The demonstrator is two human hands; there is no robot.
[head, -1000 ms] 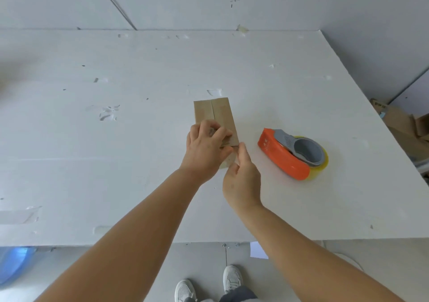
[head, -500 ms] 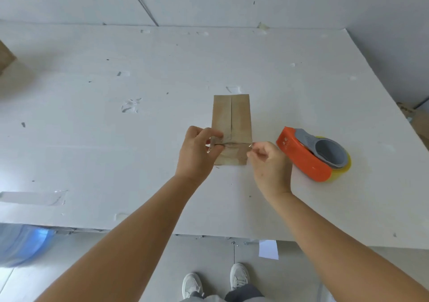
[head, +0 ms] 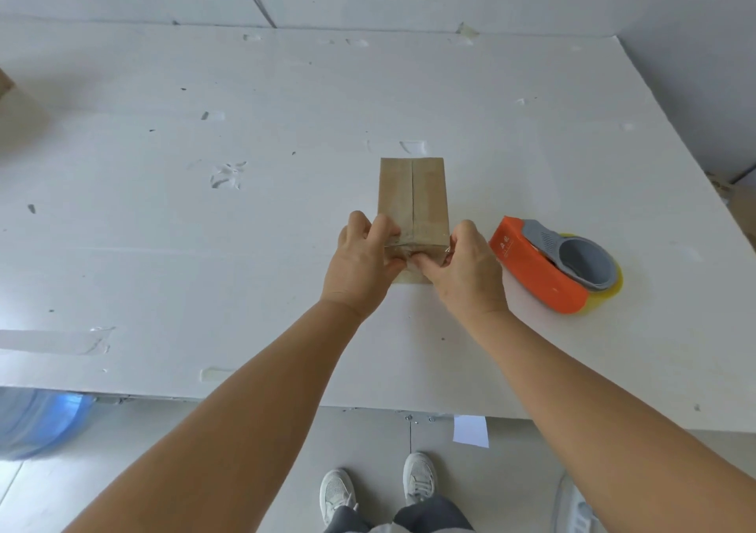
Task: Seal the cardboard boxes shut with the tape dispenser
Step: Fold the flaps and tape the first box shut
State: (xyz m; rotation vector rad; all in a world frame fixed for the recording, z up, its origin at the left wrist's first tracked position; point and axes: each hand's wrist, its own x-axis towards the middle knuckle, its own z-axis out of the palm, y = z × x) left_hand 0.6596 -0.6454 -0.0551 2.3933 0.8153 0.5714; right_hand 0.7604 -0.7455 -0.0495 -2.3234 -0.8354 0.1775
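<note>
Left hand (head: 362, 262): sitting at the centre of the frame, fingers curling over the left near corner of the cardboard box (head: 412, 201), thumb lying along the near end; it is gripping the box and pressing on a strip of clear tape (head: 403, 248) that is crossing the near end.

Right hand (head: 464, 266): sitting just right of the left hand, fingers bending round the right near corner of the box, thumb pointing left and pressing the tape against the near face, its tip almost meeting the left thumb.

Cardboard box: small, brown, oblong, lying on the white worktop (head: 245, 246) at frame centre, long axis running away from the person, top flaps meeting in a centre seam.

Tape dispenser (head: 552, 268): orange body, grey handle, yellowish roll, lying on the worktop to the right of the box, near the right hand but not touching it.

Lower frame: floor below the worktop edge, two white shoes (head: 378, 491), a blue translucent object (head: 37, 424) at lower left.
</note>
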